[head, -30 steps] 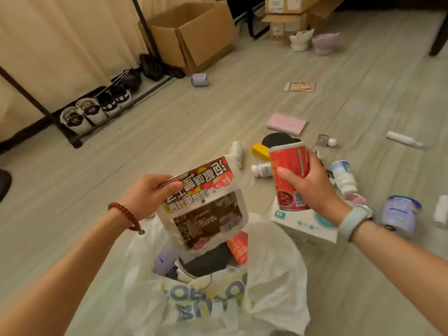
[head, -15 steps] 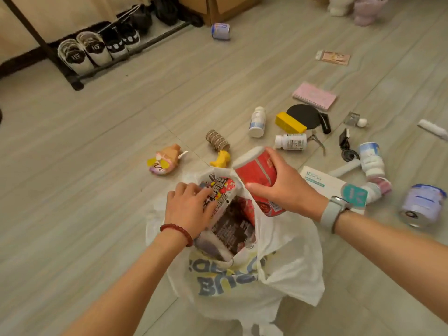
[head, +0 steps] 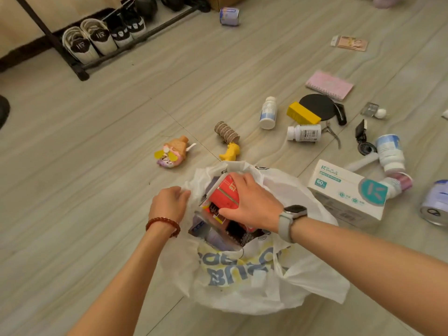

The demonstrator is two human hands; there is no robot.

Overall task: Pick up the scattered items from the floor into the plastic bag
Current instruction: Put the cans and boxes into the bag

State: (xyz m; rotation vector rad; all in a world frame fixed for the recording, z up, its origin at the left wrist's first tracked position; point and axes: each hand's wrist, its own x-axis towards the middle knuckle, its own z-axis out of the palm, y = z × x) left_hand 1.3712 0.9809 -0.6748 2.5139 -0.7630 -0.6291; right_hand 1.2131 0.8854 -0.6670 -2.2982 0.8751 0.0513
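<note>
The white plastic bag [head: 242, 287] with blue and yellow lettering stands open on the floor below me. My right hand [head: 252, 204] grips a red can [head: 224, 192] and holds it tilted inside the bag's mouth, on top of a dark snack packet [head: 238, 232] and other items. My left hand [head: 169, 204] is at the bag's left rim with curled fingers holding the plastic. Scattered beyond the bag lie a figure toy [head: 173, 151], a yellow toy [head: 230, 151], a ribbed roll [head: 226, 132], two white bottles [head: 268, 112] [head: 304, 132] and a yellow box [head: 303, 113].
A white tissue box [head: 346, 190] lies right of the bag, with pale tins [head: 434, 204] [head: 390, 151] beyond it. Farther off are a pink notebook [head: 329, 84], a black disc [head: 317, 105] and a tin [head: 229, 16]. A shoe rack [head: 97, 40] runs along the far left.
The snack packet has gone down into the bag and my left hand has let go of it and moved to the rim. My right hand has lowered the red can into the bag's mouth.
</note>
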